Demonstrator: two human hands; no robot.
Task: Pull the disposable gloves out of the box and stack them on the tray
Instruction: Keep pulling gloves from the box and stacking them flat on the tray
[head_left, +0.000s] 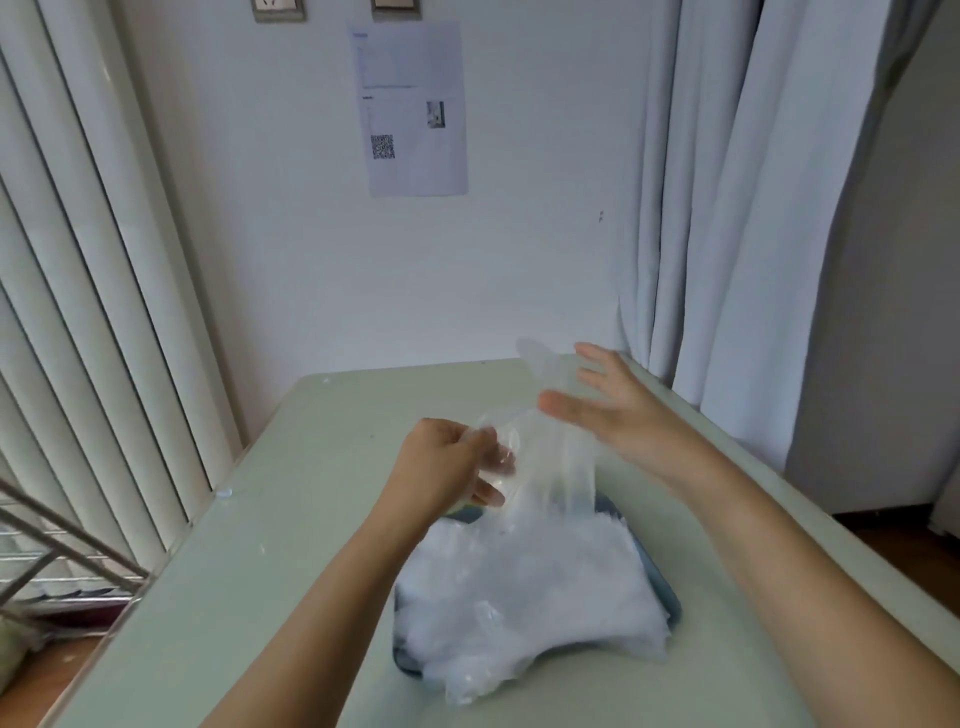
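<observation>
Two bare forearms reach in from the near edge. Between them sits a loose heap of clear, thin plastic gloves (535, 587), piled on a shallow blue-grey tray (671, 605) and spilling over its near rim onto the pale green tabletop (234, 571).

Above the far end of the tray, the left hand (441, 462) has its fingers curled round the bunched end of one clear film glove (545, 457). The right hand (608, 405) is spread flat with its fingers straight, and the glove's upper end lies against it. The glove's tail hangs down to the heap.

The film looks almost weightless, limp and slippery. It will probably cling to skin and to the other gloves, so a pinch at the cuff or a fingertip end seems the surest hold. A flat palm can then smooth it down.

The box is not plainly in view. A sliver of yellow-green behind the left hand may be part of it, but I cannot tell.

Around the tabletop are white vertical blinds (78, 260) and a wire rack (52, 545) on the left. Pale grey curtains (727, 208) hang on the right, and a printed sheet (410, 109) is on the wall. None of these crowds the tray. The only hindrance is the heap itself, which could slide or lift with the held glove.
</observation>
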